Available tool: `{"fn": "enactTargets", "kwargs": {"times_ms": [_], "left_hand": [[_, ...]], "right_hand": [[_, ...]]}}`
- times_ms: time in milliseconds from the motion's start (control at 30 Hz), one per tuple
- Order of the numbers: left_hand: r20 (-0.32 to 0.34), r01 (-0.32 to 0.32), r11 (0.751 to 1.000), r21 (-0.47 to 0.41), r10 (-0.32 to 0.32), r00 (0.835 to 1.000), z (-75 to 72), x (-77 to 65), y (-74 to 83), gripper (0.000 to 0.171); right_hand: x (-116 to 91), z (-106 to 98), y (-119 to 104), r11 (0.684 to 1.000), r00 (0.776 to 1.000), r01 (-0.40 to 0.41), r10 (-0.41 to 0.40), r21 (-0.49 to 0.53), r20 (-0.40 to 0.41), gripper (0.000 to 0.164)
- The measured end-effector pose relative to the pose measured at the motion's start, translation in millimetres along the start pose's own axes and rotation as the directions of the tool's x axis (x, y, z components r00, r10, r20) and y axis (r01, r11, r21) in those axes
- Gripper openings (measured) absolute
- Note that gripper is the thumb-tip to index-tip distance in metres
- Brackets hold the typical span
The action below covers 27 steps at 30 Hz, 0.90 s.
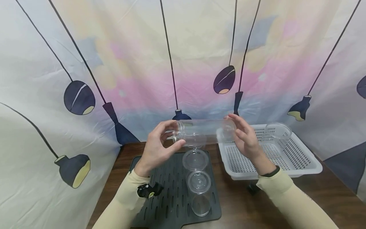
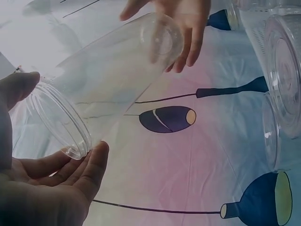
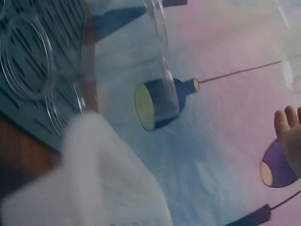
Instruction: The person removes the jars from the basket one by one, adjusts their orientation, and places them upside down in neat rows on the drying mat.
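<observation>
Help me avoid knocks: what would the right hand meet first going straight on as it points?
The right hand would probably meet the clear jar first, at its closed end, though depth there is unclear.

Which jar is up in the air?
The jar in the left hand, held sideways by its threaded end; the others are below, on the mat or in the basket.
</observation>
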<state>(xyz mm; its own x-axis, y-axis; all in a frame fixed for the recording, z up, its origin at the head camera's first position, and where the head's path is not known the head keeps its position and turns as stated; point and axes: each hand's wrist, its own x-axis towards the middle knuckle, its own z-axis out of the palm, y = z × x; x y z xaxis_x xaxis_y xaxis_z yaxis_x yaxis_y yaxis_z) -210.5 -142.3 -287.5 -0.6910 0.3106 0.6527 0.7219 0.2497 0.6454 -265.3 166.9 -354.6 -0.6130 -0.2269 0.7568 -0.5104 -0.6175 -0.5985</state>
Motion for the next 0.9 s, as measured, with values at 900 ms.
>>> {"fn": "enactTargets", "kwargs": {"times_ms": [900], "left_hand": [[-0.010, -0.050, 0.997, -0.062, 0.049, 0.999, 4.7, -0.2, -5.5, 0.056]], "right_hand": [[0, 23, 25, 0.934, 0.999, 0.050, -0.054, 0.354, 0.001, 0.036]]}}
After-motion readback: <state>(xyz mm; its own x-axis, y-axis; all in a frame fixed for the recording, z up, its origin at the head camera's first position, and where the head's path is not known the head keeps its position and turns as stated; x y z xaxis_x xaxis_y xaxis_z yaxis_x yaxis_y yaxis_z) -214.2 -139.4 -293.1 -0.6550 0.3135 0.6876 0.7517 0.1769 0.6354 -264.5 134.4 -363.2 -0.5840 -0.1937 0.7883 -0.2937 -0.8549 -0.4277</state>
